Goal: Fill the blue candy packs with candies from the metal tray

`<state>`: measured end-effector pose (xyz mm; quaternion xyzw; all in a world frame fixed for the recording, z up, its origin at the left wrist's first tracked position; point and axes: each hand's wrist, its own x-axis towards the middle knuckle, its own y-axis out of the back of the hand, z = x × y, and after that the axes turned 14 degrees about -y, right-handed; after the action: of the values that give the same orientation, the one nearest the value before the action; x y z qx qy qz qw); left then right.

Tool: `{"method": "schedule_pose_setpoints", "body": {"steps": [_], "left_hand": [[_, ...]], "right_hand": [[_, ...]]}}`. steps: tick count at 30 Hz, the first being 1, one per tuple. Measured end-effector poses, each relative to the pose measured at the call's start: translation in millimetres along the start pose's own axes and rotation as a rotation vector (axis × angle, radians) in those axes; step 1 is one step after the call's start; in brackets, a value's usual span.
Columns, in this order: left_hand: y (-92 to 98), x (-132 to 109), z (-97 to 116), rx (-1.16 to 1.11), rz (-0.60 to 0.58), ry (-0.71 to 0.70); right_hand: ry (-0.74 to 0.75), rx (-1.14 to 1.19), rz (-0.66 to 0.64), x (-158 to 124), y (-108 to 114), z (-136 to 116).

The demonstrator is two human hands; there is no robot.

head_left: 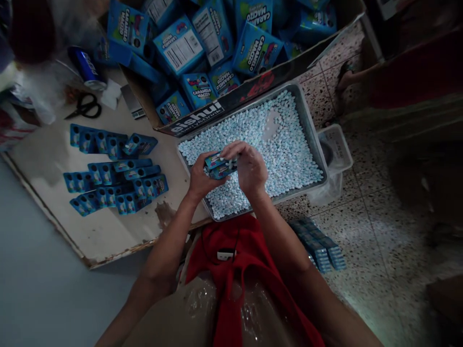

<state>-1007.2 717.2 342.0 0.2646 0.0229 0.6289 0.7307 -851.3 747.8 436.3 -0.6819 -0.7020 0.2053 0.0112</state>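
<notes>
My left hand [201, 179] is closed around a small blue candy box [219, 165], held above a grey metal tray [314, 140] filled with small white and pale-blue candies [285, 149]. My right hand [249, 167] curls over the box's open end, its fingers pinched together on small candies I can barely make out. Both hands hover over the tray's near half.
Rows of small filled blue boxes [115, 183] lie on the white board [108, 231] at left. A cardboard carton [202, 118] of larger blue boxes stands behind. Scissors [85, 107], a can [86, 67], flat blue packs [320, 246] on the terrazzo floor.
</notes>
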Motion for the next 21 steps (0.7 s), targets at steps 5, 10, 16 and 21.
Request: {"method": "schedule_pose_setpoints", "body": {"steps": [5, 10, 16, 21], "left_hand": [[6.4, -2.4, -19.3, -0.055, 0.057, 0.027], [15.5, -6.9, -31.3, -0.103, 0.060, 0.081], [18.8, -19.8, -36.7, -0.144, 0.150, 0.122], [23.3, -27.7, -30.9, -0.176, 0.084, 0.102]], "right_hand": [[0.104, -0.192, 0.093, -15.7, 28.5, 10.9], [0.193, -1.003, 0.205, -78.5, 78.4, 77.7], [0.249, -1.558, -0.132, -64.3, 103.8, 141.3], [0.134, -1.562, 0.031, 17.1, 121.6, 122.9]]}}
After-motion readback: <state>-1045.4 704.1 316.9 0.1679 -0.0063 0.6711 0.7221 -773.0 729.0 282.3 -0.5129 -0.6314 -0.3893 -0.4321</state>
